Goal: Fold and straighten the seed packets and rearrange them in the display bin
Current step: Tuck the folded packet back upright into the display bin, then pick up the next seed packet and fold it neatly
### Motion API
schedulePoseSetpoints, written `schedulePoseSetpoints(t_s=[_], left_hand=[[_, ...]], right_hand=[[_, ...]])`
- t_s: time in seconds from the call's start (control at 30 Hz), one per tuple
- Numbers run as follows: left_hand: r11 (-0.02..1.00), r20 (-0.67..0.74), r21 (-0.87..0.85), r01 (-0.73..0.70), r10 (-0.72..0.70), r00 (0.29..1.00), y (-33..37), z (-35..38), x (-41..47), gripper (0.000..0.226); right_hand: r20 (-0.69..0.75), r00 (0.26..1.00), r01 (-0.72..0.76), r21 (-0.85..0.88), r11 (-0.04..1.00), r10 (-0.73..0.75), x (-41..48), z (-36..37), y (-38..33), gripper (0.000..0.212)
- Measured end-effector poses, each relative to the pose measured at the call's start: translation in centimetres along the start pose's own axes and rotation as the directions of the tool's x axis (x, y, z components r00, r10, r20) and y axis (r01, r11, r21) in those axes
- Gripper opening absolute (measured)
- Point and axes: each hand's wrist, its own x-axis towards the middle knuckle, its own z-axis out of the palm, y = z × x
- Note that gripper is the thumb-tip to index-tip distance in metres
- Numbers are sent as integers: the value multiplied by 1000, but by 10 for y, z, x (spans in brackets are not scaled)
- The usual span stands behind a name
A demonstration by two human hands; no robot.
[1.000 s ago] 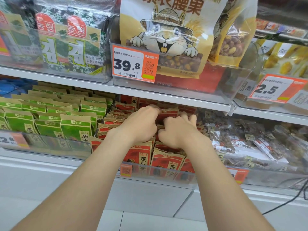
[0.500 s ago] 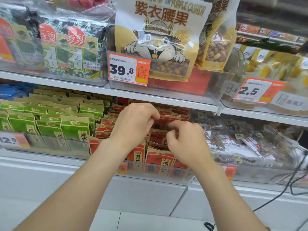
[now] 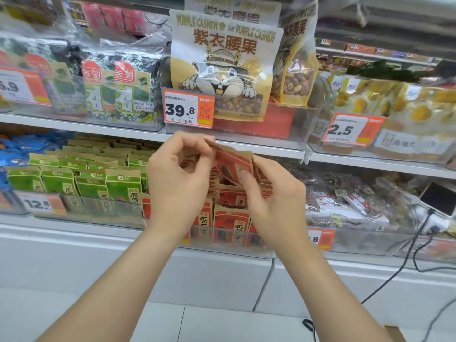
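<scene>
A red and brown seed packet is lifted above the clear display bin on the lower shelf. My left hand pinches its top left corner between thumb and fingers. My right hand holds its lower right side, thumb pressed on the front. More red seed packets stand in rows inside the bin below my hands, partly hidden by them.
Green seed packets fill the bin to the left. Bagged snacks lie in the bin to the right. The shelf above carries cashew bags and price tags close over my hands. Black cables hang at the right.
Both hands have drawn back out of the red packets and risen, bringing one packet up with them. The view has tilted upward.
</scene>
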Motion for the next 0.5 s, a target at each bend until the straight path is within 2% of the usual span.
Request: schedulePoseSetpoints(t_s=[0.1,0.17,0.23,0.37,0.5], left_hand=[[995,32,51,81,-83,996,8,6,-10,21],[975,124,128,180,-196,973,4,10,-17,19],[956,212,97,278,-293,932,7,12,-22,16],[968,301,38,248,-248,921,22,12,-30,14],[955,388,44,294,-288,876,18,14,-40,19]], right_hand=[[-83,996,-9,-35,999,6,-11,3,-17,22],[-95,995,-35,-70,997,28,-16,5,-21,22],[-118,992,-61,-74,995,52,-18,4,-24,23],[-142,985,-94,7,996,94,-17,-3,-30,22],[5,977,-210,135,968,211,-18,-3,-22,26]])
